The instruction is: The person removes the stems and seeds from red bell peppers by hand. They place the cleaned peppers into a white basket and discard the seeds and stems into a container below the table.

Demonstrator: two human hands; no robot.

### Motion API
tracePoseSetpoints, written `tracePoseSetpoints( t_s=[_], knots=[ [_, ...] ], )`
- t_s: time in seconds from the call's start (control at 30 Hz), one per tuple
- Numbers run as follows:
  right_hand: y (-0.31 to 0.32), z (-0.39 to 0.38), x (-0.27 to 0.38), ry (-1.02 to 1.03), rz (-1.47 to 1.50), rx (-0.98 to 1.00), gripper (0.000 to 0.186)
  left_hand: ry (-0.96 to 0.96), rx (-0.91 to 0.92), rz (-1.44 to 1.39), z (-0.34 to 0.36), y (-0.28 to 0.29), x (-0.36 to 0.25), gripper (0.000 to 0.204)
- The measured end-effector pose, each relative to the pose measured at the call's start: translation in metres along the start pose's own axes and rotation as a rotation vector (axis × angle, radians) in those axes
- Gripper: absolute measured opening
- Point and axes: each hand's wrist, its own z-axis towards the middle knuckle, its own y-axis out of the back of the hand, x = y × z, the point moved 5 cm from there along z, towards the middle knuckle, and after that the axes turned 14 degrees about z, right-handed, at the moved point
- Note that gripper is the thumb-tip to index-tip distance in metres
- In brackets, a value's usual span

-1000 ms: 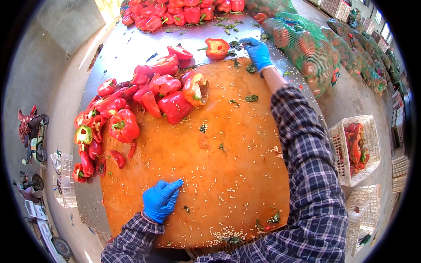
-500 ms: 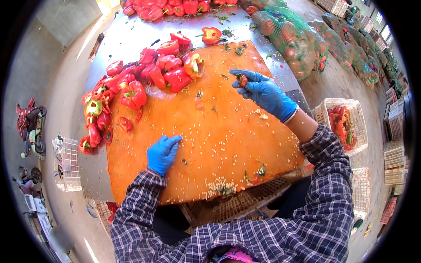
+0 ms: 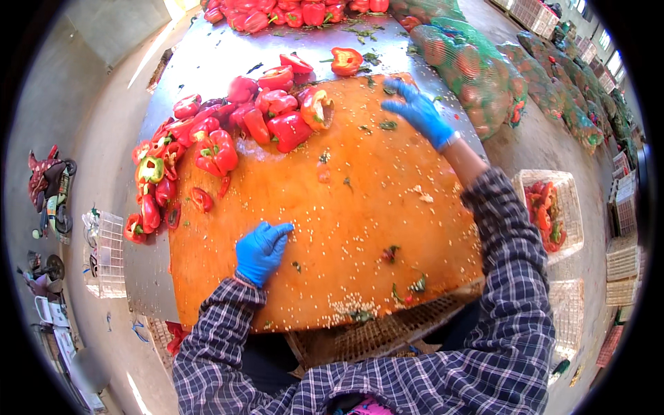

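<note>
Lying beyond the left hand are cut red peppers.

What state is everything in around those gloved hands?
Left gloved hand: fingers mostly curled; grip unclear.
Right gloved hand: open, fingers extended.
Orange board: strewn with seeds and leaf scraps.
Nearer red bell peppers: many cut open.
Far red bell peppers: heaped.
Nearest green mesh sack: filled.
Plastic crate right of board: holding red pepper pieces.

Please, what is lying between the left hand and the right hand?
In the head view, a dark leaf scrap and scattered pale seeds lie on the orange board.
</note>
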Motion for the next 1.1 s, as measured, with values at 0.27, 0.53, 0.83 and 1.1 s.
tracePoseSetpoints(
  t_s=[0.27,0.53,0.83,1.1],
  knots=[
    [-0.078,0.156,-0.048,-0.021,-0.428,-0.175,0.070,0.074,0.133,-0.001,0.004,0.004,0.000,0.016],
    [-0.071,0.091,-0.027,0.084,-0.007,-0.079,0.037,0.093,0.119,-0.006,0.004,0.008,-0.001,0.016],
    [-0.030,-0.168,0.084,-0.276,0.785,0.244,0.044,0.334,-0.300,0.025,-0.037,0.052,0.043,0.017],
    [-0.031,-0.256,0.071,-0.284,0.928,0.260,0.052,1.004,-0.247,-0.128,-0.295,0.235,0.147,0.034]
  ],
)
